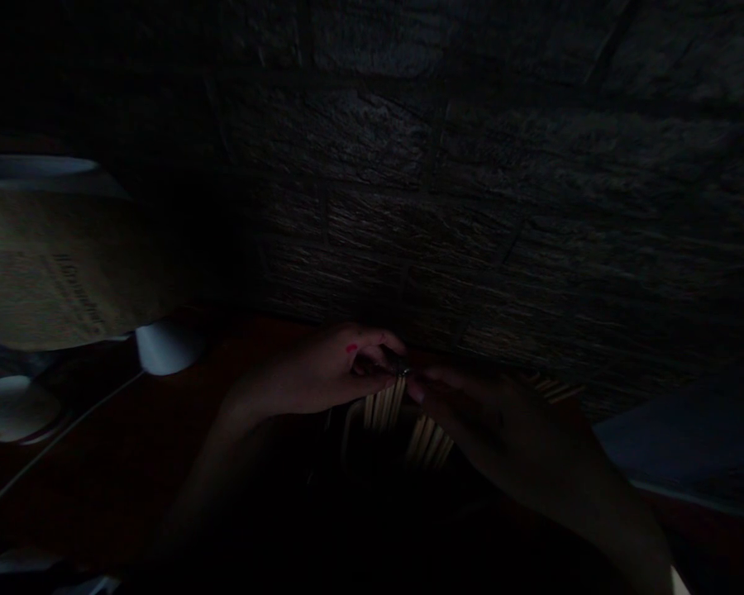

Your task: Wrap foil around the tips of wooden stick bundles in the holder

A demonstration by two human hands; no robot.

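The view is very dark. In the middle my left hand (322, 368) is closed, its thumb and forefinger pinched near a small dark shiny piece (401, 369) that I cannot name. My right hand (502, 421) meets it from the right, its fingertips pressed together at the same piece. A pink-red mark shows on the back of my left hand. Just below the fingertips stand several thin pale wooden sticks (384, 406) in a row. A second bunch of pale sticks (431, 442) lies beside my right thumb. Shadow hides how the sticks are joined, if at all.
A rough stone-block wall (372, 165) rises behind the reddish table (161, 430). At left are a brown printed paper bag (55, 264), a white cup-like object (167, 347), a pale round container (16, 405) and a white cable (68, 430). More sticks (555, 387) lie by the wall.
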